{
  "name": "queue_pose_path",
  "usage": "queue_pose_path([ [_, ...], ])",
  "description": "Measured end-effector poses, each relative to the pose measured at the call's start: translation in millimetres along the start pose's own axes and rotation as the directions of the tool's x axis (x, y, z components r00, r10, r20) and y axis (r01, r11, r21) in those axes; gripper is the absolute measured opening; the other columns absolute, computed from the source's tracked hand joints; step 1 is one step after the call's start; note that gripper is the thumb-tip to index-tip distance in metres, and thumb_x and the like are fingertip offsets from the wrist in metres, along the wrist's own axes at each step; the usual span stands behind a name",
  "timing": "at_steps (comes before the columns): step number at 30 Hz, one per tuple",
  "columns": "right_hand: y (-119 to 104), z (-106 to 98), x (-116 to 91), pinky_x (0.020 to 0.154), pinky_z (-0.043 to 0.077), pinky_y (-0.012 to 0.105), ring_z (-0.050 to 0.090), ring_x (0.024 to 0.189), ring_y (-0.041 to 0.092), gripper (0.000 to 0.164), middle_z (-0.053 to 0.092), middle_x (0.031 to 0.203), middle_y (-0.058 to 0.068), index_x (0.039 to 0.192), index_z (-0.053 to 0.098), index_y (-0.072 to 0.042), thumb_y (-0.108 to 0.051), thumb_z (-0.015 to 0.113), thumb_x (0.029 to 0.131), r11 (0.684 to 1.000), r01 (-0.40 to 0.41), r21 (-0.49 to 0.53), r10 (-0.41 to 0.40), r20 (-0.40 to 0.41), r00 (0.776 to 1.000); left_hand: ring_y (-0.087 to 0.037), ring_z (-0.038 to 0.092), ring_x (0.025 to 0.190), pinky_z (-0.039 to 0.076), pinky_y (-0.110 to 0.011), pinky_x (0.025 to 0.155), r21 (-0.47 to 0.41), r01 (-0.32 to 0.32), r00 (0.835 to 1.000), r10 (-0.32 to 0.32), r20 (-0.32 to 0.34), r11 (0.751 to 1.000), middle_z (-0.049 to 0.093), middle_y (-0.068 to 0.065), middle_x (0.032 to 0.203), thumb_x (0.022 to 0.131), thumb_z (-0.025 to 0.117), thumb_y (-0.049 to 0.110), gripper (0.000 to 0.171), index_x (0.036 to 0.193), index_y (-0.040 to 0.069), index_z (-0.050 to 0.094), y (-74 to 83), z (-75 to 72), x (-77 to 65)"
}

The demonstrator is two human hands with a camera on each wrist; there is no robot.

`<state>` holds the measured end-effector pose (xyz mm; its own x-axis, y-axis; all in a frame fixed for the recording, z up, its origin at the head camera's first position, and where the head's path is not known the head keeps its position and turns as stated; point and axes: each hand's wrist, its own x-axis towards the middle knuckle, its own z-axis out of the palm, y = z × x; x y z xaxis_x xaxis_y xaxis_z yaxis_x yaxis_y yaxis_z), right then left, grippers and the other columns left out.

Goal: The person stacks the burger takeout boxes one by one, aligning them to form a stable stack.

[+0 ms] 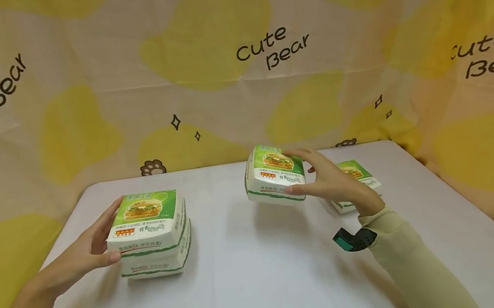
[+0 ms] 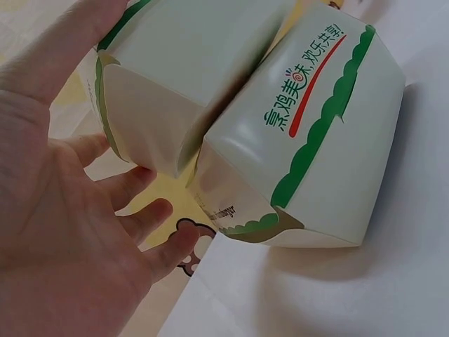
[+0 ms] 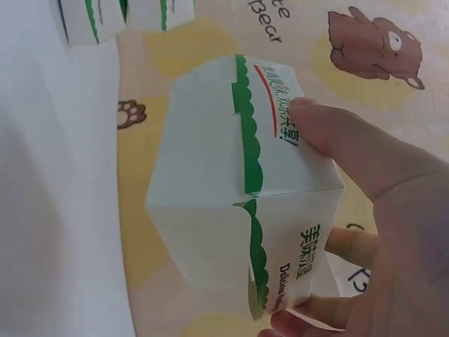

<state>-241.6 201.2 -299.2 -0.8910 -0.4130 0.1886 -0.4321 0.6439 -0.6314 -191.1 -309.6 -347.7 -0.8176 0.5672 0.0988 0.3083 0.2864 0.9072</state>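
Note:
On the table's left side, two green-and-white burger boxes stand one over the other. My left hand (image 1: 83, 253) holds the upper box (image 1: 145, 223) from its left side, thumb at the front. Beneath it, the lower box (image 2: 309, 140) shows its side lettering in the left wrist view, with a narrow gap or seam between the two. My right hand (image 1: 326, 179) grips another burger box (image 1: 275, 173) by its right side, tilted and raised over the table, its shadow below. In the right wrist view, the thumb presses that box's (image 3: 210, 147) lettered side while the fingers reach round behind.
A further burger box (image 1: 357, 172) sits at the table's back right, partly behind my right hand and forearm. The white table (image 1: 247, 291) ends at a patterned cloth backdrop (image 1: 212, 38). Dark bands (image 1: 356, 238) are on both wrists.

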Motion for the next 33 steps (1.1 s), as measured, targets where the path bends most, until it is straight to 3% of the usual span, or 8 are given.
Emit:
queue_pose_path([
  [10, -30.5, 11.4, 9.2, 0.102, 0.036, 0.042, 0.040, 0.127, 0.017, 0.079, 0.035, 0.152, -0.007, 0.146, 0.035, -0.037, -0.044, 0.077, 0.078, 0.998, 0.058, 0.040, -0.057, -0.022, 0.998, 0.014, 0.035, 0.130, 0.040, -0.010, 0.094, 0.031, 0.018, 1.000, -0.017, -0.014, 0.999, 0.000, 0.003, 0.164, 0.094, 0.056, 0.014, 0.089, 0.156, 0.031, -0.006, 1.9, -1.2, -1.9],
  [22, -64.8, 22.0, 23.1, 0.104, 0.038, 0.046, 0.042, 0.126, 0.010, 0.077, 0.036, 0.149, -0.013, 0.144, 0.038, -0.035, -0.043, 0.077, 0.079, 0.982, 0.175, 0.070, -0.176, 0.003, 0.984, 0.016, 0.035, 0.128, 0.041, -0.011, 0.093, 0.026, 0.042, 0.999, -0.041, -0.010, 0.999, -0.002, 0.002, 0.164, 0.093, 0.057, 0.013, 0.091, 0.155, 0.033, -0.006, 1.6, -1.4, -1.9],
  [33, -86.2, 33.2, 37.1, 0.102, 0.039, 0.041, 0.040, 0.127, 0.009, 0.076, 0.039, 0.148, -0.010, 0.144, 0.041, -0.033, -0.042, 0.078, 0.078, 0.978, 0.190, 0.091, -0.193, 0.032, 0.981, 0.017, 0.036, 0.127, 0.042, -0.013, 0.092, 0.031, 0.051, 0.999, -0.050, -0.013, 0.998, -0.001, 0.002, 0.164, 0.092, 0.057, 0.011, 0.092, 0.155, 0.034, -0.006, 4.3, -1.1, -3.2],
])
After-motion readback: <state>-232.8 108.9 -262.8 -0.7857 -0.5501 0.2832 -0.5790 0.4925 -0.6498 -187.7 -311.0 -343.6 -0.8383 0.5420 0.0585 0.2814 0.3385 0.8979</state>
